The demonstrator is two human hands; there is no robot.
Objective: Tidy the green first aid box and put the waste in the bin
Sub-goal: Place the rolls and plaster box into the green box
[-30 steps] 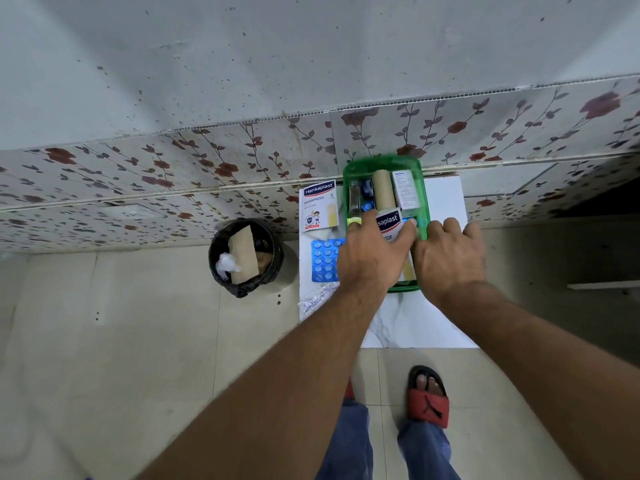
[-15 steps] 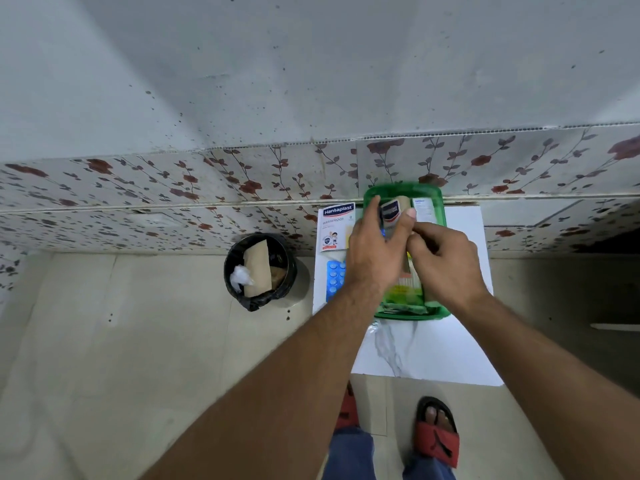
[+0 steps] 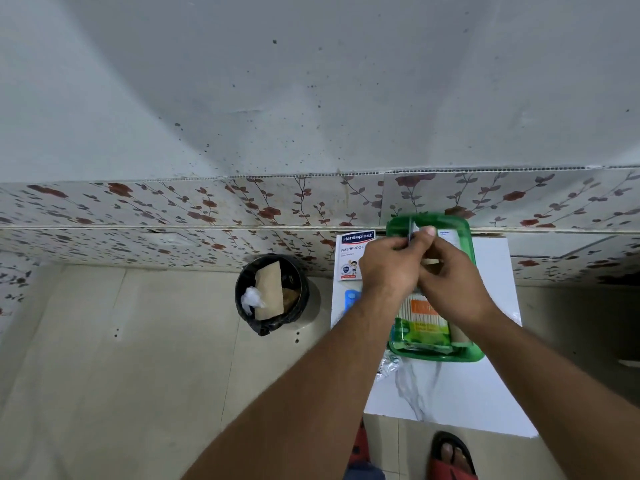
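The green first aid box (image 3: 468,355) stands on a white table (image 3: 460,393) against the flowered wall. Inside it lies a green pack of cotton buds (image 3: 420,327). Above the box, my left hand (image 3: 388,265) and my right hand (image 3: 450,278) meet and pinch a small Hansaplast plaster box (image 3: 411,233), seen edge-on between the fingertips. A second Hansaplast box (image 3: 349,254) lies flat on the table left of the green box. The round black bin (image 3: 272,296) on the floor to the left holds cardboard and white wadding.
A blue blister strip (image 3: 350,299) lies on the table, partly under my left wrist. Crumpled foil (image 3: 389,363) sits at the table's left edge. My feet in red sandals (image 3: 452,457) stand on the tiled floor below the table.
Both hands lifted the small plaster box out of the green box and up toward its far end; it has turned from label-up to edge-on. The camera view has shifted.
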